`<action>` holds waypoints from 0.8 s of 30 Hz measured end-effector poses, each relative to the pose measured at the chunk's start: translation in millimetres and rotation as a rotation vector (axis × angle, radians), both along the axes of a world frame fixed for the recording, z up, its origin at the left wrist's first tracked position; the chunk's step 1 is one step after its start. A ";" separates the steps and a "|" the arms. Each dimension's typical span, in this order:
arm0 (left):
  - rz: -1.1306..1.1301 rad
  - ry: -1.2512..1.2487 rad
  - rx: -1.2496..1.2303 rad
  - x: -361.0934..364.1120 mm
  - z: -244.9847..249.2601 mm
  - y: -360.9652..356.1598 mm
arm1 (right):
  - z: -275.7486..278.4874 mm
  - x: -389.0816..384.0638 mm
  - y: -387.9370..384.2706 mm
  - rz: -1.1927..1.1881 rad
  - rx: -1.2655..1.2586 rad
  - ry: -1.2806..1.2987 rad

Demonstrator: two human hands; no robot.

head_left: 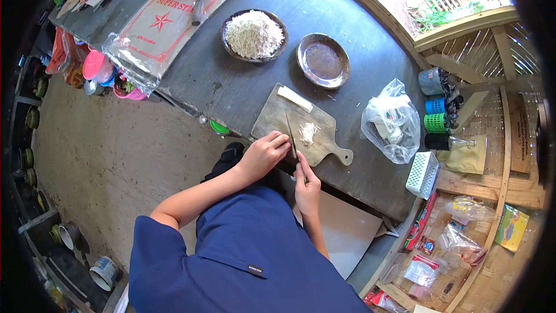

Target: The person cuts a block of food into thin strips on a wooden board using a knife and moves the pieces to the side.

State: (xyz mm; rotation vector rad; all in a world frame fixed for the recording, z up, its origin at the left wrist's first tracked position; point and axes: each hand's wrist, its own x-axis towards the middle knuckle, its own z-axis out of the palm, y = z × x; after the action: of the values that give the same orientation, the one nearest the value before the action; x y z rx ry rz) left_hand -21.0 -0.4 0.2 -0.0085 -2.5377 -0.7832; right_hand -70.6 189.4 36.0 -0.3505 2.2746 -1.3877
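Evidently I'm at the cutting step: my right hand (307, 184) is closed round the handle of the knife (292, 132), and my left hand (267, 154) is curled beside the blade; whether it pins anything, I can't tell. Pale shreds (308, 134) lie right of the blade on the cutting board (272, 117), a larger white piece (295, 98) beyond. Across the worktop (359, 14) sits a heaped bowl (255, 35). Another cut, I'd judge, calls for tucked fingertips and a steady blade.

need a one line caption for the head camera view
Right hand with a knife at a wooden cutting board, thin white strips beside the blade, a heaped bowl beyond
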 end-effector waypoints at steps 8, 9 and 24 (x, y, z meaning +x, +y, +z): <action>0.010 0.006 0.028 2.0 -0.3 2.6 | -5.1 6.5 5.2 0.008 0.067 0.052; 0.012 -0.011 0.008 2.0 1.5 2.5 | 5.7 3.7 -0.7 0.013 0.068 0.018; 0.013 0.010 0.030 2.4 1.9 0.4 | -3.4 9.0 15.8 0.006 0.035 0.083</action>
State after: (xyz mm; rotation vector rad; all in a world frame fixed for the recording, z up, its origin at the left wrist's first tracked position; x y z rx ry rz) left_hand -18.5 0.0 2.1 0.0141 -2.5140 -0.8137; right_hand -61.6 205.2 32.6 -0.4112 2.3597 -1.3519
